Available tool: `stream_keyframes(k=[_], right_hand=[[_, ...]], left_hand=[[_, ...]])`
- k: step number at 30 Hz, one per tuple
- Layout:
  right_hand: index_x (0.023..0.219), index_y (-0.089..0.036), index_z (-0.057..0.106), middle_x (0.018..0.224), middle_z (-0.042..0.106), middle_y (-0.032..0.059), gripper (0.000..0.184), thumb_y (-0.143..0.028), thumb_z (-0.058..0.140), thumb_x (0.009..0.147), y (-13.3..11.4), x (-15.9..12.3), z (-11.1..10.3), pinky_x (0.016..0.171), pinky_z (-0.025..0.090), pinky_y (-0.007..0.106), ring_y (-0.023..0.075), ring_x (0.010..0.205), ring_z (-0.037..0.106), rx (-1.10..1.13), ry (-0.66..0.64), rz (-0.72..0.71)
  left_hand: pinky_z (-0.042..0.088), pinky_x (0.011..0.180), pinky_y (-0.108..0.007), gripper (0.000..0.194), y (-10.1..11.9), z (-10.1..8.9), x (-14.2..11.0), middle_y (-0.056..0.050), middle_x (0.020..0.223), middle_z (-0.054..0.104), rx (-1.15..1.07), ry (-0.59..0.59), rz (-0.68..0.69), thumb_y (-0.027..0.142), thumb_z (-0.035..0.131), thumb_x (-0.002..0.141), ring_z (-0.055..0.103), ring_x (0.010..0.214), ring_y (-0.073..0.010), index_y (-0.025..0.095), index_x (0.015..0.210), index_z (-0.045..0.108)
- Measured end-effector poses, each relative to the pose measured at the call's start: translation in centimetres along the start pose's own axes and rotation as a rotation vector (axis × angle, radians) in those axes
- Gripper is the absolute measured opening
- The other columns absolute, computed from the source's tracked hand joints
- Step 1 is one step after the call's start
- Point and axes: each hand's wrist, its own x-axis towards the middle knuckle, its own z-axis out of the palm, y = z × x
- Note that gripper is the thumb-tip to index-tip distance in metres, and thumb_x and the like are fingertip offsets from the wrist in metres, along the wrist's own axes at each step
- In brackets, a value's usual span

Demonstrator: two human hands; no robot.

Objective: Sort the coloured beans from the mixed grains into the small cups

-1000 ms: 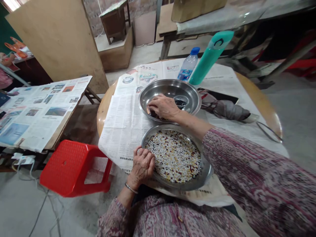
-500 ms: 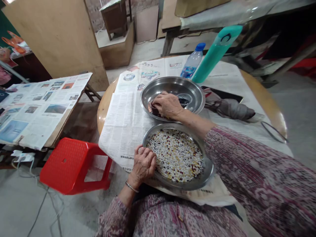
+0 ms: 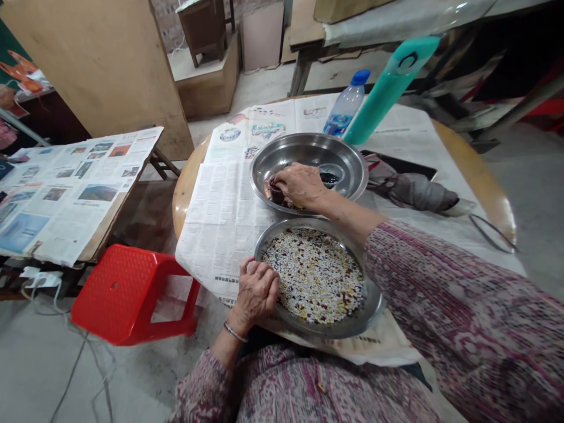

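My left hand point(image 3: 258, 288) is closed over the left rim of the nearer steel basin point(image 3: 373, 302). That basin holds a mix of white grains with dark red, black and yellow kernels or beans point(image 3: 315, 273). Inside the farther steel basin point(image 3: 304, 141), my right hand point(image 3: 302, 183) reaches down with curled fingers at a heap of small dark red beans point(image 3: 277, 191). Its fingertips are partly hidden among them. Right of this hand, a small patch of black grains point(image 3: 328, 178) lies on the same basin's floor.
Newspaper point(image 3: 215, 223) covers the round wooden table point(image 3: 180, 205). Behind the basins stand a blue-capped plastic bottle point(image 3: 346, 104) and a tall teal container point(image 3: 390, 91). A folded grey umbrella point(image 3: 418, 191) lies at right. A red stool point(image 3: 118, 294) stands left, near a newspaper-covered bench point(image 3: 79, 191).
Both hands keep nearly the same places. My right fingers have shifted slightly at the dark red beans; the view has tilted a little.
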Motion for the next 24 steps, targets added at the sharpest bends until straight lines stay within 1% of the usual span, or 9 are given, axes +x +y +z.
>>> stream_keyframes(k=[4,7,10,12,15,17,20,22,24], right_hand=[[0.098,-0.023,0.078,0.094,0.076,0.0083,0.030,-0.027,0.049,0.094,0.5,0.2,0.9,0.070,0.042,0.037,0.0237,0.088,0.060,0.095,0.094,0.012],[0.094,-0.024,0.078,0.092,0.076,0.0066,0.028,-0.029,0.050,0.094,0.5,-0.1,0.4,0.075,0.047,0.038,0.0228,0.086,0.062,0.230,0.174,0.043],[0.096,-0.021,0.078,0.097,0.077,0.0080,0.026,-0.028,0.053,0.094,0.1,-2.0,-1.0,0.083,0.049,0.041,0.0238,0.090,0.065,0.348,0.207,0.057],[0.097,-0.021,0.077,0.101,0.077,0.0086,0.025,-0.028,0.053,0.094,-0.3,-4.5,-2.1,0.088,0.049,0.042,0.0244,0.094,0.067,0.407,0.210,0.026],[0.096,-0.021,0.075,0.099,0.076,0.0092,0.024,-0.028,0.052,0.096,-1.2,-9.9,-2.7,0.086,0.050,0.040,0.0233,0.093,0.066,0.472,0.136,-0.078],[0.093,-0.020,0.073,0.090,0.074,0.0082,0.021,-0.026,0.053,0.097,-2.1,-13.9,-2.2,0.079,0.050,0.036,0.0206,0.084,0.065,0.490,0.001,-0.202],[0.085,-0.020,0.069,0.080,0.070,0.0055,0.022,-0.018,0.051,0.096,-3.8,-19.0,-0.5,0.072,0.047,0.031,0.0178,0.077,0.060,0.459,-0.220,-0.433],[0.080,-0.020,0.067,0.077,0.067,0.0044,0.024,-0.014,0.049,0.096,-4.6,-20.9,0.7,0.069,0.045,0.029,0.0175,0.076,0.058,0.407,-0.285,-0.508],[0.084,-0.019,0.067,0.079,0.067,0.0055,0.023,-0.012,0.049,0.095,-4.5,-21.3,1.5,0.070,0.045,0.030,0.0183,0.078,0.058,0.349,-0.243,-0.467]], left_hand=[[0.034,0.113,-0.044,0.022,0.0,-0.1,0.0,-0.002,0.093,0.067,0.003,-0.006,0.004,0.019,0.039,0.100,0.058,0.096,-0.0185,0.022,0.092,0.059],[0.034,0.114,-0.045,0.021,0.0,0.0,0.0,-0.002,0.093,0.067,0.015,-0.029,-0.012,0.020,0.039,0.100,0.059,0.097,-0.0187,0.022,0.093,0.059],[0.034,0.114,-0.045,0.020,-0.1,0.2,-0.1,-0.002,0.094,0.066,0.024,-0.032,-0.017,0.021,0.040,0.100,0.059,0.098,-0.0187,0.022,0.093,0.059],[0.034,0.114,-0.044,0.020,-0.1,0.2,-0.1,-0.002,0.093,0.066,0.025,-0.021,-0.007,0.021,0.040,0.100,0.058,0.097,-0.0186,0.022,0.092,0.059],[0.034,0.113,-0.044,0.023,-0.1,0.1,0.0,-0.001,0.092,0.065,0.021,-0.013,0.010,0.020,0.039,0.101,0.058,0.095,-0.0185,0.021,0.090,0.058],[0.034,0.113,-0.044,0.024,0.0,0.0,0.1,-0.002,0.092,0.065,0.021,-0.011,0.011,0.020,0.038,0.101,0.058,0.096,-0.0186,0.021,0.090,0.059],[0.034,0.114,-0.044,0.023,0.0,-0.1,0.2,-0.002,0.094,0.066,0.026,-0.009,0.003,0.018,0.039,0.101,0.059,0.098,-0.0186,0.022,0.091,0.059],[0.034,0.114,-0.044,0.023,-0.1,-0.1,0.2,-0.002,0.094,0.066,0.033,-0.004,0.003,0.017,0.040,0.100,0.060,0.098,-0.0184,0.022,0.091,0.060],[0.034,0.114,-0.044,0.023,-0.2,0.0,0.3,-0.002,0.093,0.067,0.034,0.013,0.004,0.017,0.040,0.100,0.060,0.097,-0.0185,0.022,0.090,0.061]])
